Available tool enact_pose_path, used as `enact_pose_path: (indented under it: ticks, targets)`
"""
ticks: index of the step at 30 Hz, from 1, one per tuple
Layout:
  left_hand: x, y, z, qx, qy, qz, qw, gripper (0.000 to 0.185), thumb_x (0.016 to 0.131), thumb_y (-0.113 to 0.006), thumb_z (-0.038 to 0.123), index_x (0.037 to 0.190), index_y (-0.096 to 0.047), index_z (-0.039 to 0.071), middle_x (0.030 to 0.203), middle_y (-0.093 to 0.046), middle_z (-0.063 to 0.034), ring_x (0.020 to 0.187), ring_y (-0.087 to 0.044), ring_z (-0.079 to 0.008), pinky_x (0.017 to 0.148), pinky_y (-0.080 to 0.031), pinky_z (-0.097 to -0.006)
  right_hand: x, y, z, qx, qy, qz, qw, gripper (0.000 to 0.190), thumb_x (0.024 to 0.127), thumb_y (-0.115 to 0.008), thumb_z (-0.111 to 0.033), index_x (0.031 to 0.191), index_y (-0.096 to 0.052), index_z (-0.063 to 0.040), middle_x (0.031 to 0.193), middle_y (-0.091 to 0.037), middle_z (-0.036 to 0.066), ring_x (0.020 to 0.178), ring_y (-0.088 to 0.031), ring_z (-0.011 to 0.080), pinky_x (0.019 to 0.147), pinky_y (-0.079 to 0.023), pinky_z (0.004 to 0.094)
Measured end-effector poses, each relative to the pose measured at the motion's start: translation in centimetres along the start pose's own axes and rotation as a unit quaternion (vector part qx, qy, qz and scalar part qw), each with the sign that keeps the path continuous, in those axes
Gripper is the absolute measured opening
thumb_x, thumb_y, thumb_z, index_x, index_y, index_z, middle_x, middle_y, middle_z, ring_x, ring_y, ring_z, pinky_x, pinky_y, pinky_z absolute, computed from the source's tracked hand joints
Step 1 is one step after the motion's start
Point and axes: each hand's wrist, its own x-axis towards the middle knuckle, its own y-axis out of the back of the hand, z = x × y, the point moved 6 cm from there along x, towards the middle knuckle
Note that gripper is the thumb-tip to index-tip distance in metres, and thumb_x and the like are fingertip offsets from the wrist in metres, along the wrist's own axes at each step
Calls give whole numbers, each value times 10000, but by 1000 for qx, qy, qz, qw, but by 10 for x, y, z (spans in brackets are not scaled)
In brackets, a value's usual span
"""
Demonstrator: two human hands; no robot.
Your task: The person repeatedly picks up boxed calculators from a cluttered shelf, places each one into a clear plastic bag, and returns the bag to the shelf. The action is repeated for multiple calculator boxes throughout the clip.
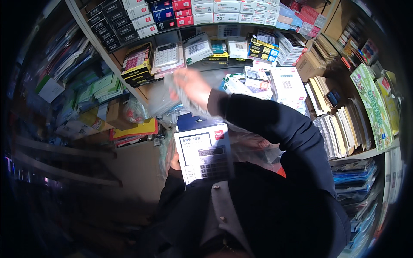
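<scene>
My left hand point(175, 160) is partly hidden behind a white Deli calculator box point(201, 154), which it holds upright close to my body. A picture of a calculator is printed on the box's front. Beyond it, my right hand point(193, 85) is blurred by motion and grips a grey, cloth-like thing point(189, 103). That hand is over the front of the shelf, near a white calculator point(166, 54) lying on a package. Just behind the held box is a dark blue box or folder point(193, 121).
Calculator boxes point(198, 48) line the shelf ahead, below rows of small stacked cartons point(226, 17). More boxes point(287, 84) are piled to the right of my forearm. Envelopes and notebooks point(345, 129) fill the right shelves. A brown carton point(117, 114) and papers occupy the left shelves.
</scene>
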Motion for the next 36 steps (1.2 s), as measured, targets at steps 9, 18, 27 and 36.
enact_pose_path:
  ticks: [9, 18, 27, 36]
  targets:
    - [8, -8, 6, 7, 2, -26, 1000, 763, 762, -503, 470, 1369, -294, 57, 1277, -469, -150, 1169, -481, -276, 951, -426, -386, -39, -42, 39, -413, 75, -314, 851, 248, 877, -535, -222, 1037, -563, -34, 968, -604, 135, 939, -576, 262, 818, -444, 369]
    - [1, 13, 8, 57, -9, 17, 998, 689, 727, -497, 342, 1309, -327, 14, 1183, -505, -159, 1058, -528, -259, 873, -451, -354, -58, 4, 40, -411, 2, -311, 857, 278, 826, -520, -64, 1101, -564, -70, 1043, -601, 130, 1004, -559, 269, 870, -420, 342]
    - [-9, 7, 8, 17, 22, 46, 999, 675, 741, -504, 290, 1321, -323, -3, 1173, -519, -154, 1034, -548, -273, 875, -455, -366, -125, 111, 12, -457, 29, -128, 880, 280, 706, -554, -63, 973, -621, -11, 850, -628, 159, 824, -622, 284, 740, -488, 356]
    - [2, -11, 13, 11, 20, 84, 996, 621, 802, -498, 403, 1261, -438, -12, 1180, -553, -158, 1045, -569, -258, 885, -463, -369, -167, 76, 65, -514, -33, -159, 842, 490, 865, -509, -325, 1204, -441, 23, 1151, -540, 214, 1062, -546, 301, 900, -451, 348]
